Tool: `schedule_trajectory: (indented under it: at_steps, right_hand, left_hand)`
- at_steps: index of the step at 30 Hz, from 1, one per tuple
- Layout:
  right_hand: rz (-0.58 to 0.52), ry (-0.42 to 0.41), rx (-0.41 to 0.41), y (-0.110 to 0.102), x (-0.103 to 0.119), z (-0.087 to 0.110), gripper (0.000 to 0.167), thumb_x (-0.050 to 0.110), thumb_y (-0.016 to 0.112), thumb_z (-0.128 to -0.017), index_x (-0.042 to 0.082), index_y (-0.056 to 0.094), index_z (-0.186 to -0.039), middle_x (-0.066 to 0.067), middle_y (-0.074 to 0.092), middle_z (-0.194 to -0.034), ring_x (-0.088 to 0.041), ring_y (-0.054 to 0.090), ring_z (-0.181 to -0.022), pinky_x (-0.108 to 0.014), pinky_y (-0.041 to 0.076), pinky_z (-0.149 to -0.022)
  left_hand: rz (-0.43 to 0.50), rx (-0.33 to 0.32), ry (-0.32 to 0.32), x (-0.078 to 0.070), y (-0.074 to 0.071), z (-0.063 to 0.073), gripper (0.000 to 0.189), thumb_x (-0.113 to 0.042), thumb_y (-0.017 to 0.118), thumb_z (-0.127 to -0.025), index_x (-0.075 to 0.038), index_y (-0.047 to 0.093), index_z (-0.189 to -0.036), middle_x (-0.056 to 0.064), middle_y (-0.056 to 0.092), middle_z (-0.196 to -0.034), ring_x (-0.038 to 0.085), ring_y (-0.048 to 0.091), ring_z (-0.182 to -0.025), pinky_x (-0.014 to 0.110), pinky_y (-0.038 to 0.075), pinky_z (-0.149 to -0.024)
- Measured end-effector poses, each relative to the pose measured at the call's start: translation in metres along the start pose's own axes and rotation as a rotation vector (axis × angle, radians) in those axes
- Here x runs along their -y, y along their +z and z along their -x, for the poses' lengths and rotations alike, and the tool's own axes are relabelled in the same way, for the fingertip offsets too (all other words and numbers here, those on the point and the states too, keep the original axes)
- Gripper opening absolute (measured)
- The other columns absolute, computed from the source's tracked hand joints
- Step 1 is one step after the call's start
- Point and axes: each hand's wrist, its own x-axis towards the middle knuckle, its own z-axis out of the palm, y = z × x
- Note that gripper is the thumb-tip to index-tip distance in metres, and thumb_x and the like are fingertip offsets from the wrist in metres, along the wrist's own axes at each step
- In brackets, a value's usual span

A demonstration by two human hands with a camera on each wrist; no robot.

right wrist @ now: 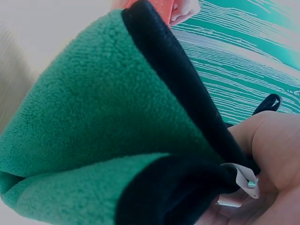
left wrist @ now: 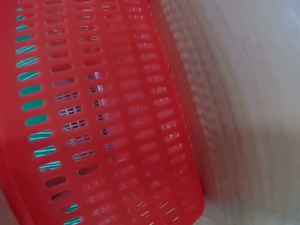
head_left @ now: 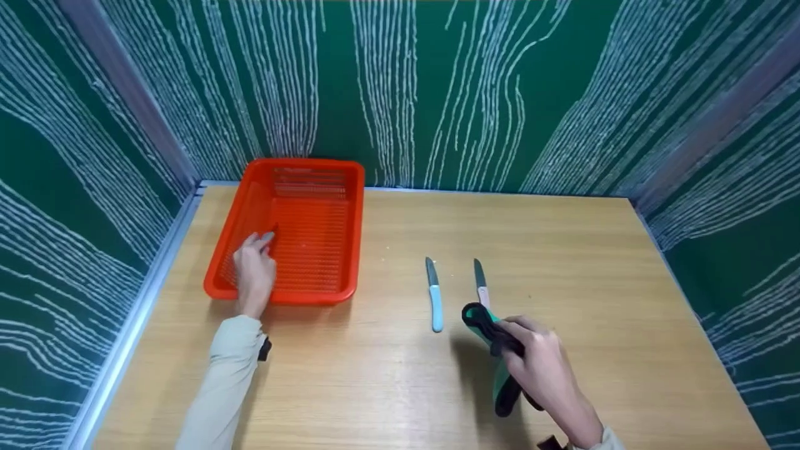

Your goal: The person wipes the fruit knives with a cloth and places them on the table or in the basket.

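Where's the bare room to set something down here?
The table has bare room between the knives and the green panel, between the right hand and the right edge, and front-centre, between the left sleeve and the cloth. It's crowded where the cloth hides one knife's handle end; the basket fills the back left.

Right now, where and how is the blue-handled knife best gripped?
Probably by its blue handle, pinched from above and from the near side: the knife lies flat, handle end nearest the viewer, blade pointing toward the back wall.
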Motion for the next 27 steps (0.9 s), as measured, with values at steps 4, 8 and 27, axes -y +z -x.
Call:
schedule_trajectory:
  at_steps: [4,8,27]
  right_hand:
    - [0.004,0.018,0.01,-0.0025,0.0014,0.0008,0.028,-0.011,0.065,-0.068,0.001,0.074,-0.093,-0.006,0.068,-0.09,-0.018,0.063,-0.074,-0.034,0.056,-0.061]
    - [0.01,0.022,0.013,-0.0032,0.0041,0.0012,0.03,-0.012,0.066,-0.068,0.001,0.074,-0.094,-0.007,0.067,-0.091,-0.021,0.063,-0.076,-0.036,0.056,-0.063]
    - [0.003,0.004,-0.019,-0.0077,0.0017,0.0062,0.03,-0.014,0.065,-0.066,0.0,0.073,-0.092,-0.007,0.067,-0.09,-0.018,0.063,-0.073,-0.033,0.056,-0.059]
  left_hand:
    - [-0.081,0.09,0.037,0.0,0.0054,-0.0092,0.038,0.015,0.046,-0.084,0.008,0.061,-0.119,0.028,0.049,-0.132,0.039,0.046,-0.124,0.045,0.039,-0.104]
    - [-0.141,0.126,-0.023,0.0013,0.0046,-0.0105,0.03,0.011,0.049,-0.084,0.009,0.065,-0.11,0.025,0.06,-0.118,0.036,0.056,-0.108,0.043,0.049,-0.093]
    - [-0.321,0.205,-0.081,0.003,0.0029,-0.0054,0.02,-0.003,0.05,-0.093,0.01,0.065,-0.089,0.024,0.063,-0.081,0.032,0.059,-0.072,0.048,0.05,-0.064]
